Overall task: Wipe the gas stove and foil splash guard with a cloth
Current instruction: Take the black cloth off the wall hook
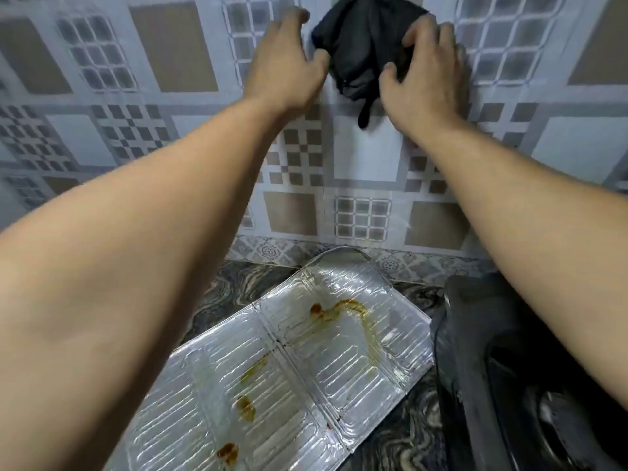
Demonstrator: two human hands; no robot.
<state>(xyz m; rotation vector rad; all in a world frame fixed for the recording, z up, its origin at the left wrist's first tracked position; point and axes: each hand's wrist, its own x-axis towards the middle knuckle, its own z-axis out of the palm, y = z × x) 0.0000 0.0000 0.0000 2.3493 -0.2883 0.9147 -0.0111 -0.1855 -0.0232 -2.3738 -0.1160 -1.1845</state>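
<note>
Head view, right hand [430,76]: fingers curled into the dark cloth [363,45], gripping it against the tiled wall [163,107]
Left hand [289,66]: fingers spread and bent, thumb touching the cloth's edge, nothing grasped
Foil splash guard [299,362]: lay flat on the marbled counter [234,283], brown stains across it
Gas stove [509,351]: just right of the guard

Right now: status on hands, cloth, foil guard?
Both hands up at the wall; right hand gripping dark cloth, left hand open beside it. Foil splash guard flat on counter, brown stains unwiped. Nothing blocking.
</note>
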